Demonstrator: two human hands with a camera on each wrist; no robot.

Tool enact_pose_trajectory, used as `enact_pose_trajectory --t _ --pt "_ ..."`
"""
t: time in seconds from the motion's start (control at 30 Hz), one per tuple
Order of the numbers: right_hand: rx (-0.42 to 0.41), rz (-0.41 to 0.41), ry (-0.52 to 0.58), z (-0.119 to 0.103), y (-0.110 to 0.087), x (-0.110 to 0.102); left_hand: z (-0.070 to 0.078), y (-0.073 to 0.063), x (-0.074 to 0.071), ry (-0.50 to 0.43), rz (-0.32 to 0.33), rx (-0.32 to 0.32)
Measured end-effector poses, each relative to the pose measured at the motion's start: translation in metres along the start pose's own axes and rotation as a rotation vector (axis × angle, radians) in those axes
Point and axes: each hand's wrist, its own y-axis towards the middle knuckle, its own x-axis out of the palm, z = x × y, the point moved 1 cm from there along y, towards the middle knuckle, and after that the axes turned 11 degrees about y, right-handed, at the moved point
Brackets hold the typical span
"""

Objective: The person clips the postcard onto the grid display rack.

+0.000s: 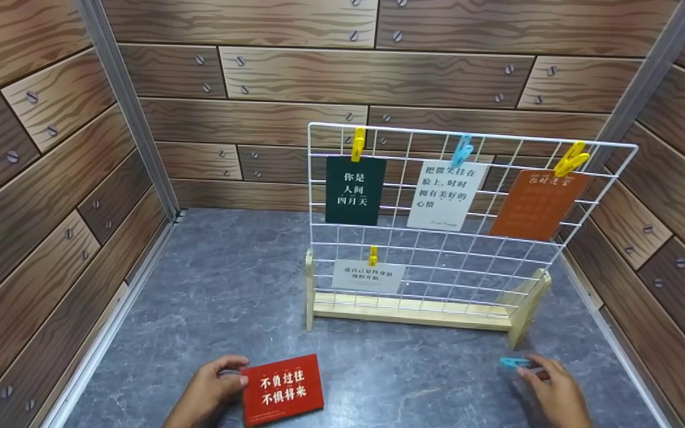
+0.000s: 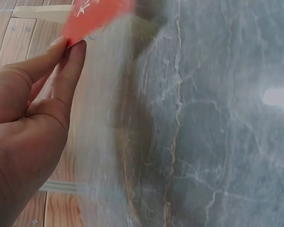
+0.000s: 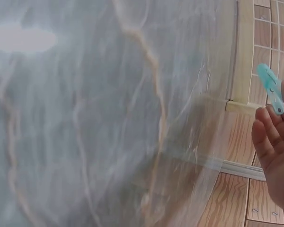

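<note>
My left hand [image 1: 214, 386] pinches the left edge of a red card [image 1: 283, 389] printed with white characters, between thumb and fingers; the card's corner also shows in the left wrist view. At the right, my right hand [image 1: 553, 389] holds a light blue clothespin [image 1: 514, 362] by its end, in front of the rack's right foot. In the right wrist view the clothespin [image 3: 270, 89] sticks out from between thumb and fingertips. Beyond both hands stands a white wire grid [image 1: 402, 238] on a wooden base [image 1: 414, 312].
Yellow and blue clothespins hold a dark green card [image 1: 355, 191], a white card [image 1: 445, 196] and an orange card [image 1: 539, 205] along the grid's upper part. Lower left hangs a small white card [image 1: 368, 277] under a yellow clothespin [image 1: 373, 255]. Wood-patterned walls [image 1: 295, 71] enclose the grey marbled surface [image 1: 217, 285].
</note>
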Motion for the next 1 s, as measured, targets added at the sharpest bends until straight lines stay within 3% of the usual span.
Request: enact_pose_trajectory --t 0.33,0.5,0.7,0.87,1.0 --pt "0.146 0.038 0.332 -0.005 -0.005 0.012 0.007 0.006 0.011 -0.024 0.058 -0.014" --pt "0.166 0.013 0.291 -0.012 -0.006 0.014 0.006 0.009 0.018 -0.090 0.042 -0.013" --pt "0.181 -0.011 0.461 -0.020 -0.005 0.017 0.010 0.013 0.029 -0.096 0.050 -0.039" --pt "0.209 0.001 0.476 -0.028 -0.008 0.020 0.015 0.017 0.041 -0.083 0.041 -0.029" --pt "0.207 -0.010 0.491 -0.035 -0.010 0.022 0.018 0.021 0.052 -0.123 0.022 -0.001"
